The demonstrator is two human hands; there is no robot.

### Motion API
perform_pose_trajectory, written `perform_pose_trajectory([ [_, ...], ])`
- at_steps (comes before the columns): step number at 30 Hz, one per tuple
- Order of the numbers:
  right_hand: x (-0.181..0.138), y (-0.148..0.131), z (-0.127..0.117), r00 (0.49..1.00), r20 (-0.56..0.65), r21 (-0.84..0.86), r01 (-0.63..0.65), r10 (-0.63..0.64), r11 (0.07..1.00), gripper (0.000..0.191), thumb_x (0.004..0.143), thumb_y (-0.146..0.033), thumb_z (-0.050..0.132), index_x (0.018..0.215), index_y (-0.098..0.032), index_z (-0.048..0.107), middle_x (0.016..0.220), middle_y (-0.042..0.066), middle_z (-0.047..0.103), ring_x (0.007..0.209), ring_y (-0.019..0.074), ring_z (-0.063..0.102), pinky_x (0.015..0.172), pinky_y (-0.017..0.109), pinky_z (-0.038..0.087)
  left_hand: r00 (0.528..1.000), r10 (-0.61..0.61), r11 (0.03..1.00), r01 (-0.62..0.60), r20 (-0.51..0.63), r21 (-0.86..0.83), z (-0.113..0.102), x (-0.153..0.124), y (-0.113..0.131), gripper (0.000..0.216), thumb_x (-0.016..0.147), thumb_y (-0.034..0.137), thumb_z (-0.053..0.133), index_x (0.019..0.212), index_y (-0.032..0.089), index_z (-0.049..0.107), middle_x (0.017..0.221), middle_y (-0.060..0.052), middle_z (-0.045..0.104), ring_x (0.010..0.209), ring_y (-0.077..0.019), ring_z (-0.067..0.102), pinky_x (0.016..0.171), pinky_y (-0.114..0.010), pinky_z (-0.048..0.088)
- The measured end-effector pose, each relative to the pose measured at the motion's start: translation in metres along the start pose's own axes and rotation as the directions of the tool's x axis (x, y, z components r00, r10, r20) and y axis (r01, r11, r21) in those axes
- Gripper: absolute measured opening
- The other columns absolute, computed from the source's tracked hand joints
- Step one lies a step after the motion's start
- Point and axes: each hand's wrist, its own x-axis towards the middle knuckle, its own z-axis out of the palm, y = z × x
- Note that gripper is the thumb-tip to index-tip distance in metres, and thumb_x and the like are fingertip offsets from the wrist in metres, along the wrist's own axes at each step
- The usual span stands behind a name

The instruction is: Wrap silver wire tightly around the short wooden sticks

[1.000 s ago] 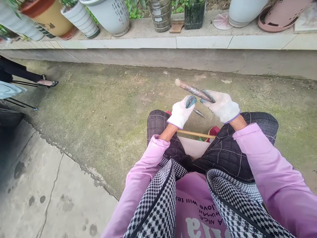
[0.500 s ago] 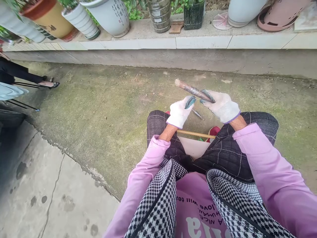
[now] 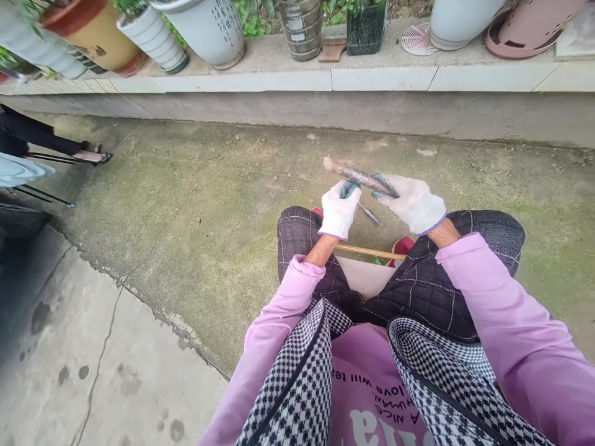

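Note:
I sit with both hands in white gloves with teal fingertips, held out over my knees. My right hand (image 3: 415,202) grips one end of a short rod (image 3: 360,178) wrapped in silvery-grey material, which points up and to the left. My left hand (image 3: 341,210) pinches the rod near its middle from below. A thin metal piece (image 3: 370,214) shows just under the hands; whether it lies on the ground or is held I cannot tell.
A wooden stick (image 3: 367,251) and red shoes (image 3: 402,244) lie by my feet on mossy concrete. Several plant pots (image 3: 209,28) stand on a tiled ledge (image 3: 372,77) ahead. Another person's leg and shoe (image 3: 90,157) are at far left, beside thin black rods (image 3: 44,196).
My left hand has risen and closed its fingertips on the rod. The rod has dropped slightly and shifted left. The other person's foot has barely moved.

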Motion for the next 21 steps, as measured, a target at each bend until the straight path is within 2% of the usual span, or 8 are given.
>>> perform_pose_trajectory([
  [4, -0.003, 0.001, 0.006, 0.999, -0.031, -0.079, 0.022, -0.024, 0.997, 0.048, 0.113, -0.049, 0.074, 0.157, -0.036, 0.086, 0.14, 0.008, 0.093, 0.13, 0.0391, 0.087, 0.111, 0.048, 0.072, 0.991, -0.135, 0.978, 0.13, -0.018, -0.162, 0.013, 0.0, -0.008, 0.037, 0.099, 0.012, 0.078, 0.069, 0.021, 0.059, 0.065, 0.007, 0.047, 0.069, -0.0104, 0.044, 0.07, -0.024, 0.038],
  [9, -0.003, -0.002, 0.002, 0.999, -0.012, -0.076, 0.033, -0.034, 0.997, 0.047, 0.116, -0.052, 0.07, 0.157, -0.036, 0.086, 0.139, 0.008, 0.093, 0.131, 0.0404, 0.086, 0.108, 0.049, 0.072, 0.99, -0.141, 0.946, 0.132, -0.008, -0.295, 0.017, -0.004, -0.007, 0.044, 0.1, 0.011, 0.082, 0.066, 0.02, 0.056, 0.068, 0.007, 0.049, 0.072, -0.0092, 0.041, 0.069, -0.024, 0.034],
  [13, -0.003, -0.005, 0.001, 1.0, 0.005, -0.101, 0.019, -0.019, 0.995, 0.048, 0.116, -0.048, 0.069, 0.159, -0.035, 0.085, 0.144, 0.008, 0.092, 0.134, 0.0386, 0.085, 0.111, 0.046, 0.07, 0.987, -0.157, 0.941, 0.142, -0.026, -0.306, 0.016, -0.003, -0.006, 0.039, 0.098, 0.007, 0.083, 0.069, 0.019, 0.06, 0.07, 0.007, 0.052, 0.074, -0.0093, 0.045, 0.073, -0.023, 0.039],
  [18, -0.002, -0.005, 0.005, 1.0, 0.018, -0.143, -0.01, 0.013, 0.99, 0.051, 0.116, -0.044, 0.07, 0.164, -0.034, 0.084, 0.15, 0.009, 0.09, 0.14, 0.0392, 0.084, 0.116, 0.047, 0.07, 0.992, -0.127, 0.947, 0.123, 0.006, -0.296, 0.016, -0.001, -0.009, 0.028, 0.098, 0.015, 0.087, 0.077, 0.018, 0.069, 0.072, 0.006, 0.056, 0.077, -0.0112, 0.051, 0.074, -0.023, 0.045],
  [21, -0.002, -0.002, 0.008, 1.0, 0.025, -0.154, -0.004, 0.008, 0.988, 0.052, 0.115, -0.042, 0.07, 0.165, -0.034, 0.084, 0.152, 0.009, 0.089, 0.14, 0.039, 0.084, 0.117, 0.048, 0.069, 0.987, -0.16, 0.959, 0.159, 0.016, -0.237, 0.015, -0.003, -0.003, 0.032, 0.101, 0.011, 0.083, 0.075, 0.019, 0.065, 0.071, 0.006, 0.055, 0.077, -0.0114, 0.051, 0.074, -0.022, 0.043],
])
